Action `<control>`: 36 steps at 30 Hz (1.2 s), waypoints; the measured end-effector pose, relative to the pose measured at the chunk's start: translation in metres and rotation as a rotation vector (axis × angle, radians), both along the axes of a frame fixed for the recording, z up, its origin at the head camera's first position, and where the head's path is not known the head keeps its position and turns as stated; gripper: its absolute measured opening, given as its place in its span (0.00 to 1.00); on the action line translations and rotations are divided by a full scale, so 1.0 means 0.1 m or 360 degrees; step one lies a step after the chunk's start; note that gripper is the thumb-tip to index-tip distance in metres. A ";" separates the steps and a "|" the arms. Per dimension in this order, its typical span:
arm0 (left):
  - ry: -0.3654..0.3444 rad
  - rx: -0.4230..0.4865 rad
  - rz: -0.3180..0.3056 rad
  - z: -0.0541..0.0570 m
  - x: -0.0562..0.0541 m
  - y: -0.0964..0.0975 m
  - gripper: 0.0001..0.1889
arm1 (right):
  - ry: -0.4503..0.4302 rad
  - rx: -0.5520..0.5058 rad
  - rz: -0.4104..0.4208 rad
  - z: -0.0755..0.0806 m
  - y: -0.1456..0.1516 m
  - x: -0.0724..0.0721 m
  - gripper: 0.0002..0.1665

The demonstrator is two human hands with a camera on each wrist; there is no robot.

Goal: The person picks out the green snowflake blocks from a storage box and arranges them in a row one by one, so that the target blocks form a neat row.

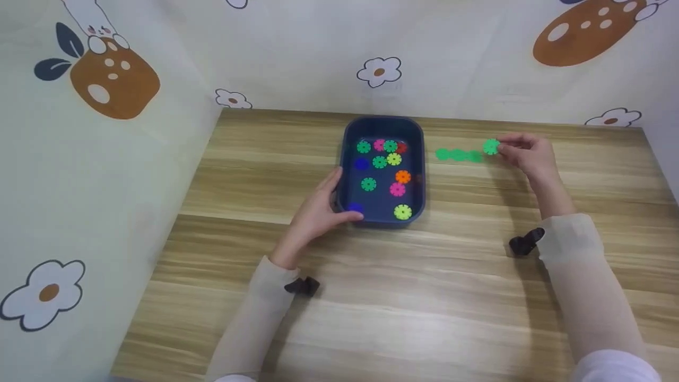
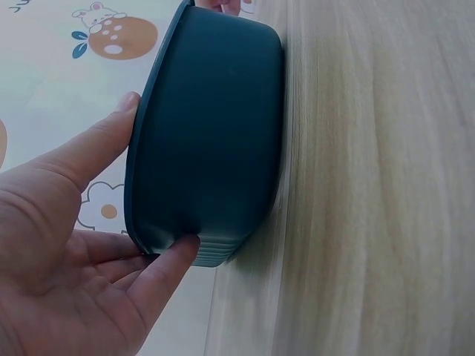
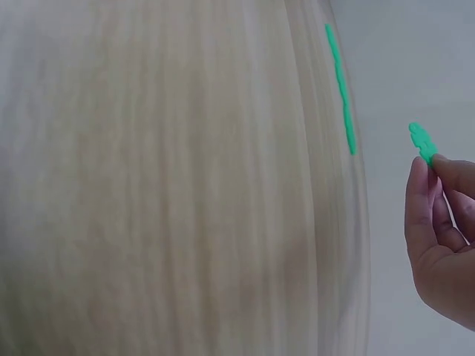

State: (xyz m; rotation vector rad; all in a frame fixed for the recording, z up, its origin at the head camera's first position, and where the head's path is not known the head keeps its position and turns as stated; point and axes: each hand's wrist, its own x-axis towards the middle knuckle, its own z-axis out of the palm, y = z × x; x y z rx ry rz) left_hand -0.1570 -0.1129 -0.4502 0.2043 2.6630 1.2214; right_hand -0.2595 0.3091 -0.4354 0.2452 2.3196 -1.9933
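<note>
My right hand [image 1: 533, 156] pinches a green notched plastic disc [image 1: 490, 147] between thumb and fingers. In the right wrist view that disc [image 3: 421, 141] is held up off the table, seen nearly edge-on. Just left of it, a short row of green discs [image 1: 458, 155] lies flat on the table. With thumb and fingers spread around its near left corner, my left hand [image 1: 316, 213] grips the dark blue plastic tub [image 1: 387, 223]. Inside the tub are several loose notched discs, among them an orange disc [image 1: 403, 176], a yellow disc [image 1: 402, 212] and a green disc [image 1: 368, 184].
The wood-grain table [image 1: 424, 297] runs back to a wall [image 1: 297, 53] with a printed fruit and flower pattern. Another patterned wall stands along the left side. A small black device [image 1: 525, 242] is strapped at each wrist.
</note>
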 end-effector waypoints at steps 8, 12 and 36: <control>0.0006 -0.0006 -0.0009 -0.01 -0.01 0.00 0.57 | -0.0115 0.0135 0.0012 -0.12 0.10 -0.06 0.10; 0.0014 -0.0003 -0.0013 -0.01 -0.01 0.00 0.57 | -0.0192 -0.0022 0.0003 -0.16 0.13 -0.08 0.10; 0.0023 0.0004 -0.0002 -0.01 -0.01 0.01 0.57 | -0.0239 0.0006 0.0066 -0.23 0.16 -0.12 0.11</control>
